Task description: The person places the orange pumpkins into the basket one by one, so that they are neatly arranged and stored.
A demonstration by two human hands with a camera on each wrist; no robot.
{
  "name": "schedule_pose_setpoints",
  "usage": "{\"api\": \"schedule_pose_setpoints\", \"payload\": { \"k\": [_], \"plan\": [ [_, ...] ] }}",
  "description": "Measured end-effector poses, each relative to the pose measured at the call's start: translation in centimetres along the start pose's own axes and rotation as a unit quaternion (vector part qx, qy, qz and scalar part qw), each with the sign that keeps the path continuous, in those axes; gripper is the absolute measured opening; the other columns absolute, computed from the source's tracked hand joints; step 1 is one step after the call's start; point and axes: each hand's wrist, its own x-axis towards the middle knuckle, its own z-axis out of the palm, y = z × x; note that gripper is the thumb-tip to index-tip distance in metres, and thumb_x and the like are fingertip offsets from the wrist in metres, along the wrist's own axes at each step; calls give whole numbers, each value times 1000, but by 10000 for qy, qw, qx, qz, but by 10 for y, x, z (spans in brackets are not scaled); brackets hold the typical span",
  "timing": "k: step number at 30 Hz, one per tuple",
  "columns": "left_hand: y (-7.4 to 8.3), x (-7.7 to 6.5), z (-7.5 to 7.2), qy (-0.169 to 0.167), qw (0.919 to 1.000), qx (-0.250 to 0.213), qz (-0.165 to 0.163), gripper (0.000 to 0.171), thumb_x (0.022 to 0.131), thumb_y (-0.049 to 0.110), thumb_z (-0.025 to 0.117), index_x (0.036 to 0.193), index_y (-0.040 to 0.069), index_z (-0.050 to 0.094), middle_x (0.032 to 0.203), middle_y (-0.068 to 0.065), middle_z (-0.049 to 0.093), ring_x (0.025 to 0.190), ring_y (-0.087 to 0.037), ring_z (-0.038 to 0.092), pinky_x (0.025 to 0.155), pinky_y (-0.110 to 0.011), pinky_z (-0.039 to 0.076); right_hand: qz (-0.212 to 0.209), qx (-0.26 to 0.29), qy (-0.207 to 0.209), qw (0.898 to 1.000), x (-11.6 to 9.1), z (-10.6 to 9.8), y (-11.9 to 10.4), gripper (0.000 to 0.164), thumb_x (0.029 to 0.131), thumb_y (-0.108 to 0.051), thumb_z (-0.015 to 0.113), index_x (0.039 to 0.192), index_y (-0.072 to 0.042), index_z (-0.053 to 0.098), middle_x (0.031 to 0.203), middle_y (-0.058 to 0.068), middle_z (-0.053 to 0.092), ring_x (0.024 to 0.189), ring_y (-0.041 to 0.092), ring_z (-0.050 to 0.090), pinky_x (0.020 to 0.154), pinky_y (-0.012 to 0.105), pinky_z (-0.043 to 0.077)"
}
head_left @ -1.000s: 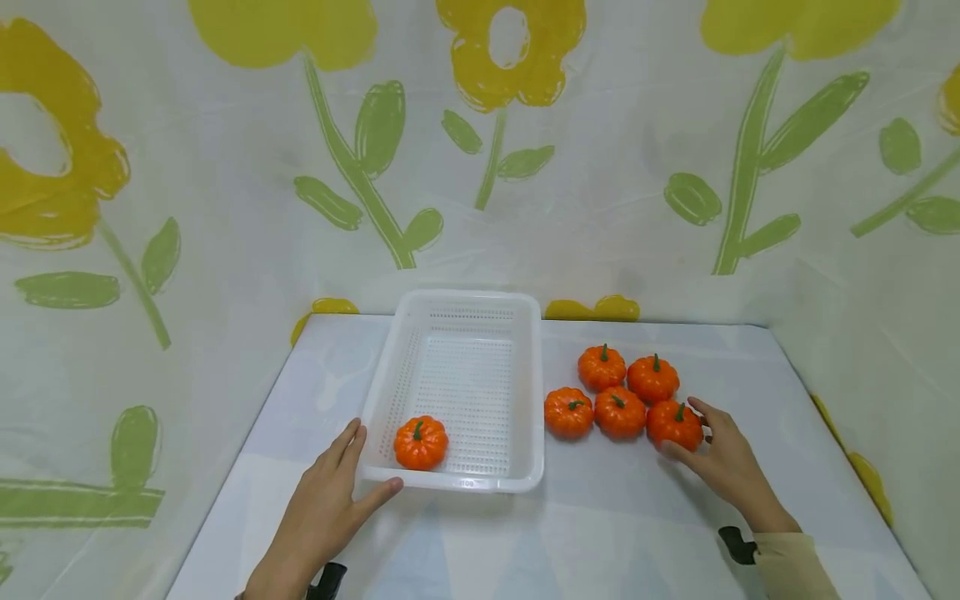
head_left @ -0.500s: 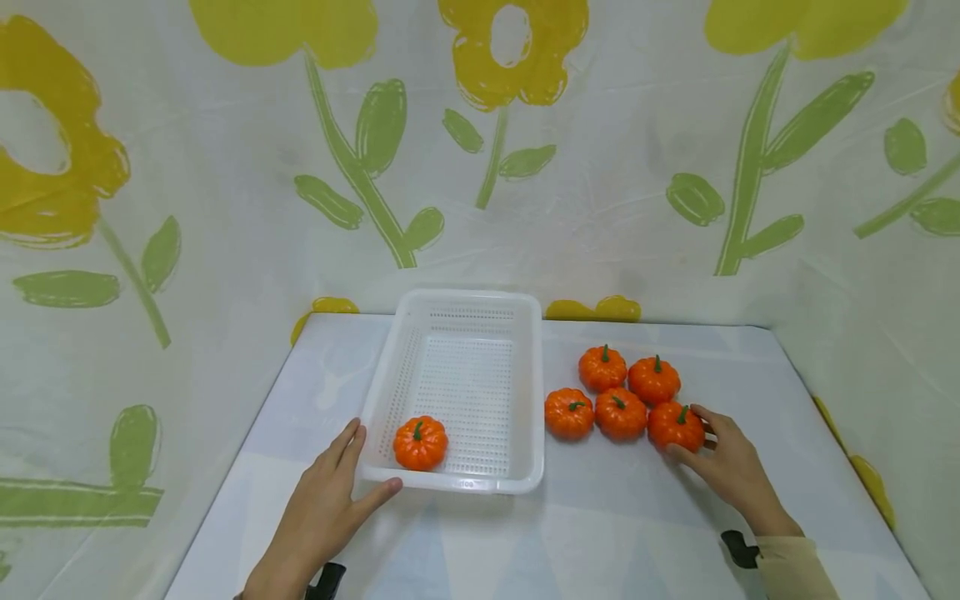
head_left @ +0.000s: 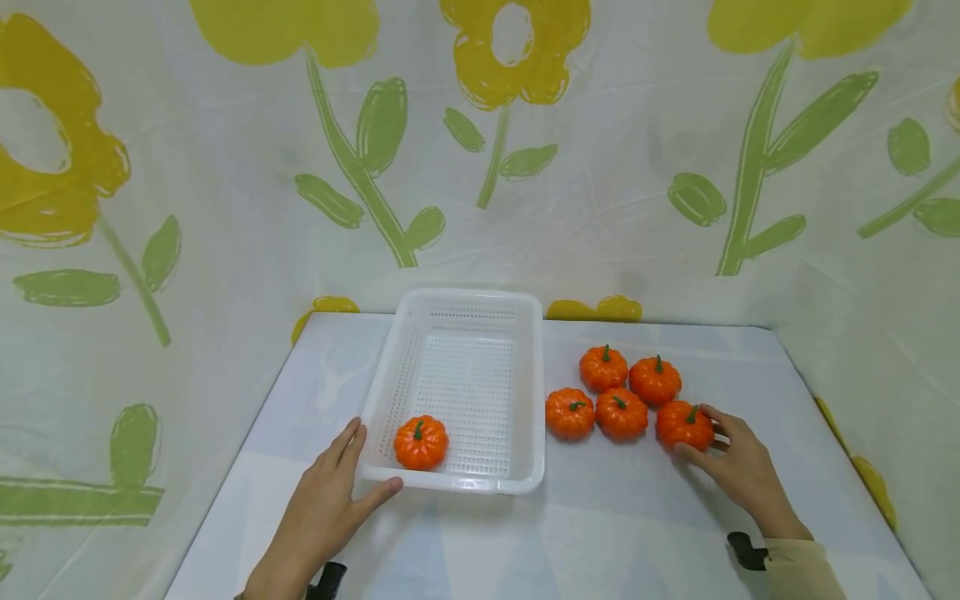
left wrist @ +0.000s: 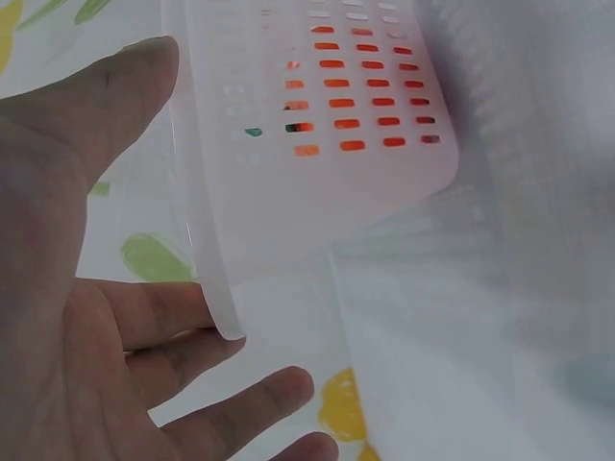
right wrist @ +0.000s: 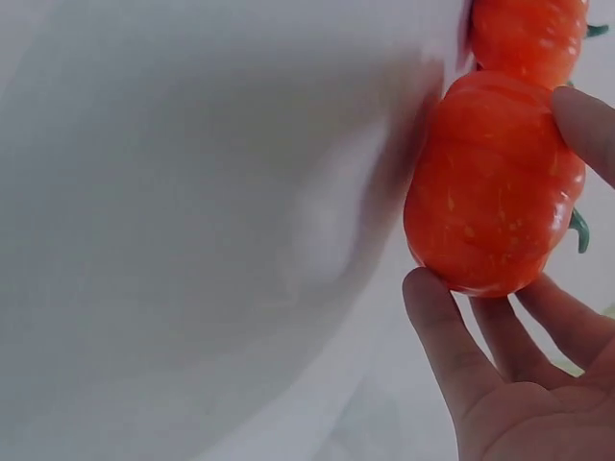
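Note:
My right hand (head_left: 738, 462) holds a small orange pumpkin (head_left: 685, 427) with a green stem, thumb on its near side and fingers round its right side. In the right wrist view the thumb presses one side of the pumpkin (right wrist: 495, 182) and the fingertips lie against its end. Left of it, several like pumpkins (head_left: 621, 415) sit close together on the table. My left hand (head_left: 322, 496) rests at the near left corner of a white perforated basket (head_left: 491, 484), its fingers fairly straight along the rim. One pumpkin (head_left: 421, 443) lies inside the basket at that corner.
The table (head_left: 600, 533) has a pale cover and ends at a back wall (head_left: 600, 242) of flower-printed cloth. More of this cloth hangs at both sides. The basket's right rim stands close to the nearest loose pumpkin (head_left: 569, 414).
My right hand has moved slightly right with the pumpkin, which now stands a little apart from the others. The left hand and the basket have stayed in place.

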Motion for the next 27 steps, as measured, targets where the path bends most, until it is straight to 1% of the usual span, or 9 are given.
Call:
{"api": "schedule_pose_setpoints", "payload": {
  "k": [4, 8, 13, 14, 17, 18, 20, 24, 27],
  "plan": [
    [0, 0, 0, 16, 10000, -7, 3, 109, 85, 77, 59, 154, -4, 36, 163, -19, 29, 137, -48, 42, 106, -64, 40, -26, 41, 181, 9998, 0, -6, 1, 90, 86, -39, 83, 147, 11, 39, 139, 37, 43, 119, 52, 48, 92, 60, 52],
    [-1, 0, 1, 31, 10000, -14, 2, 108, 85, 77, 59, 154, -4, 36, 163, -19, 29, 137, -48, 42, 106, -65, 40, -188, 105, 441, 9988, 0, -12, -3, 85, 86, -31, 84, 147, 10, 41, 139, 35, 45, 119, 51, 50, 89, 51, 53],
    [-1, 1, 2, 28, 10000, -48, 18, 109, 85, 78, 58, 154, -4, 37, 163, -20, 29, 138, -48, 42, 107, -64, 40, -253, 191, 590, 9978, 1, -20, -12, 90, 86, -38, 83, 150, 7, 39, 142, 32, 45, 122, 49, 49, 88, 46, 53],
    [-1, 0, 2, 33, 10000, -65, 29, 109, 85, 77, 59, 154, -4, 37, 163, -19, 29, 138, -48, 42, 107, -64, 40, -275, 215, 605, 9976, 2, -21, -15, 90, 86, -39, 82, 151, 6, 39, 142, 31, 45, 123, 48, 48, 89, 42, 54],
    [-2, 0, 2, 49, 9999, -110, 54, 108, 85, 76, 59, 153, -4, 37, 163, -19, 29, 138, -47, 42, 107, -64, 40, -399, 343, 621, 9967, 4, -23, -23, 90, 86, -39, 82, 151, 4, 39, 144, 30, 45, 124, 48, 48, 87, 21, 55],
    [-2, -1, 2, 55, 9999, -108, 56, 108, 85, 76, 59, 153, -4, 37, 163, -19, 29, 138, -47, 42, 107, -64, 40, -461, 385, 633, 9962, 4, -23, -26, 89, 86, -39, 83, 151, 4, 40, 144, 29, 45, 124, 48, 48, 86, 13, 52],
    [-2, -1, 2, 62, 9999, -107, 59, 108, 85, 76, 59, 153, -4, 37, 163, -18, 29, 138, -47, 42, 107, -64, 40, -601, 502, 637, 9949, 5, -22, -33, 87, 86, -36, 83, 151, 4, 41, 144, 29, 45, 124, 48, 48, 84, 2, 45],
    [-2, -1, 1, 76, 9999, -102, 70, 108, 85, 76, 59, 153, -4, 37, 163, -19, 29, 137, -47, 42, 107, -64, 40, -843, 622, 595, 9927, 7, -20, -49, 85, 85, -34, 84, 150, 3, 43, 143, 26, 46, 124, 45, 48, 84, -4, 36],
    [-3, -1, 2, 114, 9998, -146, 109, 106, 86, 75, 61, 153, -4, 37, 163, -19, 30, 137, -47, 43, 107, -63, 40, -1033, 663, 542, 9910, 9, -16, -60, 83, 85, -32, 85, 149, 1, 44, 143, 23, 48, 124, 43, 49, 85, -3, 36]
  ]
}}
